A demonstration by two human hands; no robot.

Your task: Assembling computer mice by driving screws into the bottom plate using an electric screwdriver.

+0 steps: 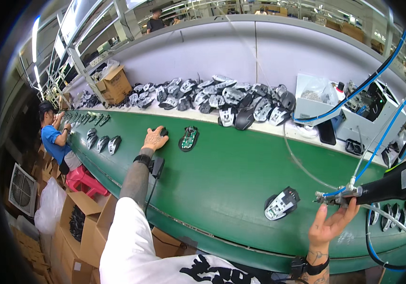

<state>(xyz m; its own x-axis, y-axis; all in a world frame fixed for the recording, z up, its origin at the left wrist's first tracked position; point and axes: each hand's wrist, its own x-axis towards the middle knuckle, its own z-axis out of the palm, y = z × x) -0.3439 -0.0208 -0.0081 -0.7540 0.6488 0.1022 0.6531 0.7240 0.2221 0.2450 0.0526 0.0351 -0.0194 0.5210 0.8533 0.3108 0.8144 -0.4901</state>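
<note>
My left hand (155, 138) is stretched out over the green belt, its fingers closed on a dark mouse part (164, 132) that they mostly cover. Just to its right lies an opened mouse base (189, 139) with a green circuit board on it. At the right, the thumb and fingers of my right hand (331, 226) grip the metal nose of a black power screwdriver (390, 183) from below. The tool is tilted nearly level, with blue and clear hoses attached. Left of that hand, a grey-and-black mouse assembly (282, 203) rests on the belt.
A long heap of mouse shells (233, 96) lines the back ledge. A white screw feeder (371, 106) stands behind the screwdriver. Several mouse parts (102, 143) sit left on the belt (222, 189). A co-worker in blue (54, 140) sits farther left. Open cartons (82, 222) stand beside me.
</note>
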